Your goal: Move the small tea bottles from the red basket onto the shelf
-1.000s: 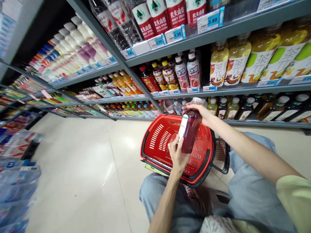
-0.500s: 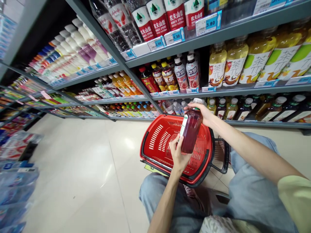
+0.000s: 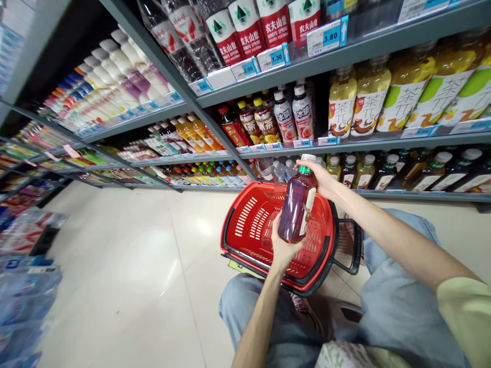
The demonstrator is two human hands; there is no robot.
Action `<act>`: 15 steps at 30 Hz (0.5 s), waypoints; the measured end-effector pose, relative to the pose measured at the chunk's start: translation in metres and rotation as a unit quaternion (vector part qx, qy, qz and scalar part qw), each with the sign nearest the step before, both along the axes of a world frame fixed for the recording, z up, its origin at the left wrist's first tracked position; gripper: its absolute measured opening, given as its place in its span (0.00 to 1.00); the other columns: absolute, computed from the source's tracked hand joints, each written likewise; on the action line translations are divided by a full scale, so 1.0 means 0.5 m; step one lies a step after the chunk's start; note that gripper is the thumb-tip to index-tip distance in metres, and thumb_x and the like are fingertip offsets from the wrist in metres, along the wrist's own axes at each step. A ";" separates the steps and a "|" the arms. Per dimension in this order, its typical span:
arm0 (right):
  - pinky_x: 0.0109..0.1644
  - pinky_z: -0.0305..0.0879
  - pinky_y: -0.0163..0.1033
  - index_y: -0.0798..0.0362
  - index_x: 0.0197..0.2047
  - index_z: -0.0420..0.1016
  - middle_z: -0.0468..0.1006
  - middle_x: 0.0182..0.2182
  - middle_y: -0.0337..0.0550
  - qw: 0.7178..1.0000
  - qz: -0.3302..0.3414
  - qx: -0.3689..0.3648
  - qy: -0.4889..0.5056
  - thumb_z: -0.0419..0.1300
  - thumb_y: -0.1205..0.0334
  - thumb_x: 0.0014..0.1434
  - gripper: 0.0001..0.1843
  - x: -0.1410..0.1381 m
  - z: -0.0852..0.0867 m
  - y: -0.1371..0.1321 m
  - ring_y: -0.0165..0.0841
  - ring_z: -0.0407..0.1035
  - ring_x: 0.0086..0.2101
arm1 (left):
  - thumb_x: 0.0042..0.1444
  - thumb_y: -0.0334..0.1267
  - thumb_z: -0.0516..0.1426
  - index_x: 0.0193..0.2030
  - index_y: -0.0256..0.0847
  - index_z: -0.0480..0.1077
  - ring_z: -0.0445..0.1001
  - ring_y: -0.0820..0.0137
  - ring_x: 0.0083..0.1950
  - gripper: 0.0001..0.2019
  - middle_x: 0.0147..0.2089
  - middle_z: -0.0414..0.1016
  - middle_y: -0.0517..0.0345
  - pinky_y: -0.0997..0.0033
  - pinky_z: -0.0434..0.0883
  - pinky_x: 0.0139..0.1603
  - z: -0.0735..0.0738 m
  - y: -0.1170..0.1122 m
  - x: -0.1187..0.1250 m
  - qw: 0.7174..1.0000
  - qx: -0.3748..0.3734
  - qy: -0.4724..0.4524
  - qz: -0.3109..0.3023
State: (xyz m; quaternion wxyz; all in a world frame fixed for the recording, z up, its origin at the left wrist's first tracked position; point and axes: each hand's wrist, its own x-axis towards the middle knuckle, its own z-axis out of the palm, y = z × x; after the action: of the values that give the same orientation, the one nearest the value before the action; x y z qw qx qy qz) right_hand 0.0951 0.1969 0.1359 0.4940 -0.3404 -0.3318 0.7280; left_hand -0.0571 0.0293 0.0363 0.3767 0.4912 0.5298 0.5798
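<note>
Between my two hands is a bottle of dark purple-red drink (image 3: pixel 294 204), tilted, with a white cap, a green neck band and a pale label facing right. My left hand (image 3: pixel 284 246) is wrapped round its lower end. Up at the neck, my right hand (image 3: pixel 322 178) grips just below the cap. Beneath the bottle stands a red shopping basket (image 3: pixel 241 232) with slotted walls and a black handle (image 3: pixel 351 260); nothing shows inside it where I can see.
Shelves of drinks rise ahead, with tea bottles (image 3: pixel 342 105) and water bottles (image 3: pixel 251 30) above price tags (image 3: pixel 326 37). Dark bottles (image 3: pixel 387 171) line the lowest shelf. Wrapped water packs (image 3: pixel 26 296) are stacked on the floor at left. My knees flank the basket.
The bottle has been turned about its length, so its label has swung from the left side to the right. Both hands still hold it above the basket.
</note>
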 end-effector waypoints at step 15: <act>0.33 0.67 0.36 0.53 0.27 0.77 0.77 0.25 0.39 0.990 -0.020 0.095 -0.099 0.71 0.45 0.50 0.19 0.017 0.002 0.002 0.29 0.69 0.25 | 0.33 0.38 0.76 0.64 0.45 0.66 0.77 0.59 0.56 0.47 0.56 0.78 0.50 0.59 0.70 0.61 -0.003 -0.013 0.010 0.941 -0.118 -0.290 -0.125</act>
State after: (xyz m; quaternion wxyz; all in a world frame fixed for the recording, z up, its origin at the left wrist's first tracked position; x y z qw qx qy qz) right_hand 0.1038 0.1979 0.1367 0.5032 -0.3690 -0.4403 0.6455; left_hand -0.0520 0.0230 0.0345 0.6389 0.3159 0.3965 0.5787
